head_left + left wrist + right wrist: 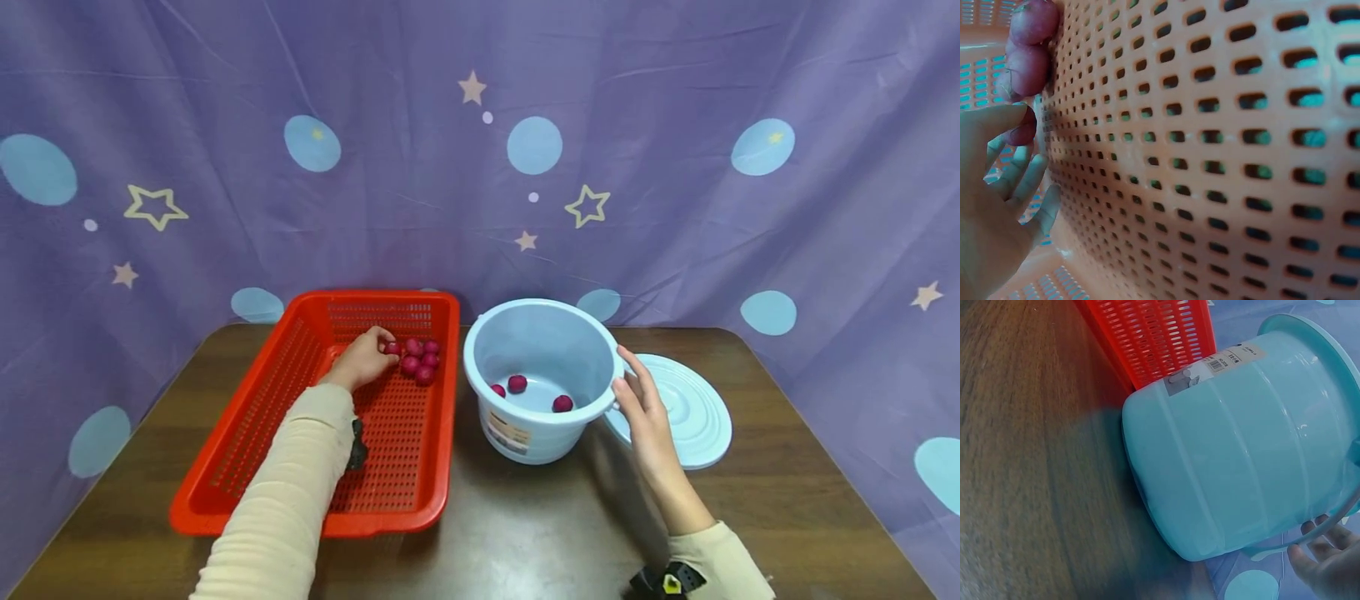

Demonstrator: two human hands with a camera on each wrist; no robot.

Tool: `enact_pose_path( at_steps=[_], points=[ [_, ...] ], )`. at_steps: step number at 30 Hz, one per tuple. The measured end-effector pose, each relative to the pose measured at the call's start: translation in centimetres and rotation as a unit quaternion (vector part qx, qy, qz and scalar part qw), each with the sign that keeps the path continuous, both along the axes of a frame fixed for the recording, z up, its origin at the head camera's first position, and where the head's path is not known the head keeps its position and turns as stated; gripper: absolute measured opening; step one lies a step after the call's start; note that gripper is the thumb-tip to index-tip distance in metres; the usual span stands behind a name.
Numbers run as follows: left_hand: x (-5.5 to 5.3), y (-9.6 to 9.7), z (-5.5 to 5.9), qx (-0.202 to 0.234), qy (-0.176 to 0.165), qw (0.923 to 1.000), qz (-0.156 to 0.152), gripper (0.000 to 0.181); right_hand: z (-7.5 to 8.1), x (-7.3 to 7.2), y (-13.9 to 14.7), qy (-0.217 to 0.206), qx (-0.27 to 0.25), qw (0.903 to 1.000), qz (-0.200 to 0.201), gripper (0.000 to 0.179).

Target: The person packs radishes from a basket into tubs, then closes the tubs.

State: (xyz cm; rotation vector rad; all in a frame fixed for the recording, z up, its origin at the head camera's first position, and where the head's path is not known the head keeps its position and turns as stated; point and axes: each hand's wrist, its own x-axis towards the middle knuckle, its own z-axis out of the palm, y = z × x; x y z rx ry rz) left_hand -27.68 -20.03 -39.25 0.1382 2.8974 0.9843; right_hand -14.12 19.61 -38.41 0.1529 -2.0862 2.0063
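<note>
In the head view my left hand [362, 360] reaches into the red plastic basket [453, 400] and pinches a small round radish [392, 348] between thumb and fingers. Several more radishes [424, 377] lie clustered just to its right. My right hand [651, 421] is at the right side of the light blue bucket [542, 437], thumb and fingertips touching near its rim. The bucket stands upright, with 3 radishes visible on its bottom, one being a radish [562, 403] at the right. In the right wrist view, the bucket's handle [1329, 525] passes by my fingers.
A light blue round lid [697, 417] lies on the wooden table [795, 467], to the right of the bucket and partly behind my right hand. The basket's long perforated side stands close to the bucket's left. A purple curtain [420, 167] hangs behind the table.
</note>
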Motion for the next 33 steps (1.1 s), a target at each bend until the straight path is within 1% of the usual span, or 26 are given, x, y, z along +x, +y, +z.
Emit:
enact_pose_path(
  at_steps=[3, 8, 10, 13, 15, 19, 22, 27, 29, 33],
  points=[
    [-0.1, 0.2, 0.4, 0.008, 0.009, 0.9999, -0.012, 0.036, -0.1, 0.1, 0.1, 0.001, 0.001, 1.0, -0.003, 0.049],
    [-0.1, 0.6, 1.0, 0.033, 0.021, 0.9987, -0.032, 0.034, 0.0, 0.1, 0.4, 0.001, 0.009, 0.9999, -0.006, 0.049],
    [-0.1, 0.8, 1.3, 0.036, 0.025, 0.9982, -0.04, 0.033, 0.1, 0.1, 0.5, 0.001, 0.011, 0.9999, -0.007, 0.049],
    [0.0, 1.0, 1.9, 0.035, 0.039, 0.9971, -0.056, 0.033, 0.2, 0.0, 0.6, 0.002, 0.015, 0.9999, -0.006, 0.049],
    [0.1, 1.0, 2.4, 0.028, 0.048, 0.9968, -0.057, 0.032, 0.3, 0.0, 0.5, 0.003, 0.013, 0.9999, -0.003, 0.049],
    [0.4, 0.9, 3.1, 0.02, 0.063, 0.9969, -0.043, 0.031, 0.2, -0.1, 0.3, 0.003, -0.006, 1.0, 0.004, 0.049],
    [0.7, 0.9, 3.6, 0.027, 0.066, 0.9968, -0.036, 0.032, 0.1, -0.1, 0.1, -0.004, -0.015, 0.9999, 0.005, 0.05],
    [0.9, 1.1, 4.4, 0.044, 0.069, 0.9961, -0.034, 0.033, 0.1, -0.2, 0.0, -0.005, -0.008, 1.0, 0.002, 0.049],
    [1.0, 1.3, 4.8, 0.053, 0.072, 0.9953, -0.037, 0.033, 0.1, -0.2, 0.0, -0.001, -0.004, 1.0, -0.001, 0.049],
    [1.3, 1.9, 5.7, 0.074, 0.077, 0.9927, -0.055, 0.032, 0.0, -0.2, 0.0, 0.0, 0.0, 1.0, -0.007, 0.049]
  ],
)
